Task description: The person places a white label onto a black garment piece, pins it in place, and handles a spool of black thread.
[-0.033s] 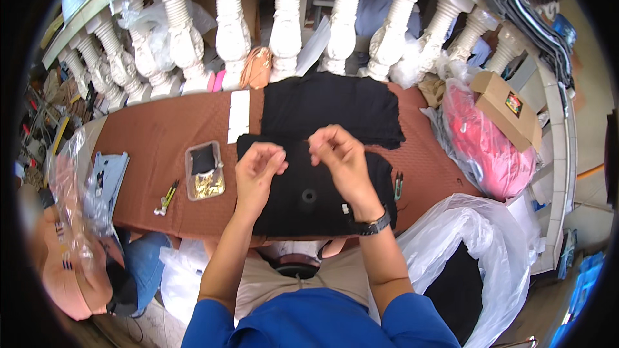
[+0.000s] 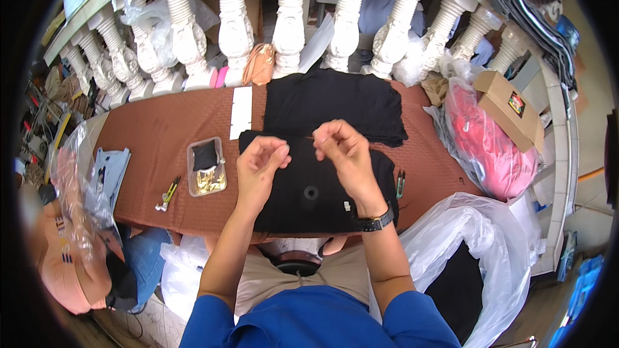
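My left hand [image 2: 262, 166] is raised over a black folded cloth [image 2: 284, 203], thumb and fingertips pinched together. Facing it, a short gap away, my right hand [image 2: 347, 158] makes a similar pinch. Anything between the fingertips is too thin or small to make out. On the near cloth, below and between the hands, stands a small dark spool [image 2: 311, 193]. A little white piece [image 2: 347, 206] lies near my right wrist. Beyond the hands is a second black cloth [image 2: 335, 106]. Left of my left hand sits a clear plastic box [image 2: 191, 177] with gold-coloured pieces and a black packet.
Yellow-green thread snips [image 2: 169, 194] lie left of the box, green snips [image 2: 400, 183] right of the cloth. A white card [image 2: 241, 113] rests farther back. Bagged red clothing [image 2: 480, 138] and a cardboard box [image 2: 509, 111] are at right. White balusters [image 2: 290, 26] line the far edge.
The whole view has shifted very slightly. Both hands keep the same pinched pose over the black cloth.
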A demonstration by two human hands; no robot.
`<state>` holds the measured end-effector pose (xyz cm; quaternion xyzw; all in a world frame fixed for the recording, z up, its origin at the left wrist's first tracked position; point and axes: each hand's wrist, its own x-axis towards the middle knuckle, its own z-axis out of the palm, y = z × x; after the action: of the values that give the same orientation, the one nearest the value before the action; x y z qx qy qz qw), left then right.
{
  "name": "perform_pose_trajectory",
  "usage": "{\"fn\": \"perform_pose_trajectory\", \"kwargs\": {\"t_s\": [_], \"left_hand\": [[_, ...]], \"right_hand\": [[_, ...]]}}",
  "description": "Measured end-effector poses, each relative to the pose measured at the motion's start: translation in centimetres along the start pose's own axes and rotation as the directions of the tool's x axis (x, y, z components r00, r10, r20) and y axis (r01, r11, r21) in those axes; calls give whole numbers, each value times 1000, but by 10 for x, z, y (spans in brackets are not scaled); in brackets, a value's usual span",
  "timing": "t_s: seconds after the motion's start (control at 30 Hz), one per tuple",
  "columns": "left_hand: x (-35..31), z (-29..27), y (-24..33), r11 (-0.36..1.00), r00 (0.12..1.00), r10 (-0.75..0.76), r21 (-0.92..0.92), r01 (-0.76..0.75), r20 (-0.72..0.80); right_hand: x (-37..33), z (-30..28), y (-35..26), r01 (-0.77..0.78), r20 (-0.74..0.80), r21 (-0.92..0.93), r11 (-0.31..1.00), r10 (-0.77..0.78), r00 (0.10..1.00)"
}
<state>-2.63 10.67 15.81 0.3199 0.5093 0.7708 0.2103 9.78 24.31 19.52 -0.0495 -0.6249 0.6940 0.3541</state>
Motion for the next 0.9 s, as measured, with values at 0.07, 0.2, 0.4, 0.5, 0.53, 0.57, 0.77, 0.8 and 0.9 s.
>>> {"fn": "perform_pose_trajectory", "kwargs": {"t_s": [0.07, 0.2, 0.4, 0.5, 0.53, 0.57, 0.77, 0.8, 0.9], "left_hand": [[5, 8, 12, 999, 999, 31, -11, -31, 12], [8, 18, 33, 999, 997, 44, -22, -42, 59], [10, 26, 36, 997, 991, 26, 73, -36, 134], [8, 24, 31, 995, 980, -39, 101, 20, 195], [6, 22, 27, 992, 977, -52, 122, 27, 209], [4, 19, 23, 989, 973, -65, 143, 34, 223], [3, 11, 15, 986, 949, -108, 153, 65, 297], [2, 12, 13, 988, 946, -113, 135, 74, 305], [0, 17, 18, 984, 954, -138, 149, 101, 265]], "right_hand": [[3, -3, -5, -8, -9, -18, 1000, 8, 1000], [0, 0, -11, -15, -13, -49, 999, 14, 1000], [-7, -3, -10, -92, 24, -115, 989, 95, 995], [-18, -5, -8, -117, 70, -93, 989, 124, 990], [-21, -5, -7, -120, 88, -86, 989, 128, 988], [-24, -7, -4, -134, 85, -110, 985, 144, 986], [-31, -9, 6, -112, 101, -107, 988, 123, 987], [-31, -9, 7, -111, 104, -92, 990, 120, 987], [-31, -9, 8, -104, 111, -62, 993, 110, 988]]}}
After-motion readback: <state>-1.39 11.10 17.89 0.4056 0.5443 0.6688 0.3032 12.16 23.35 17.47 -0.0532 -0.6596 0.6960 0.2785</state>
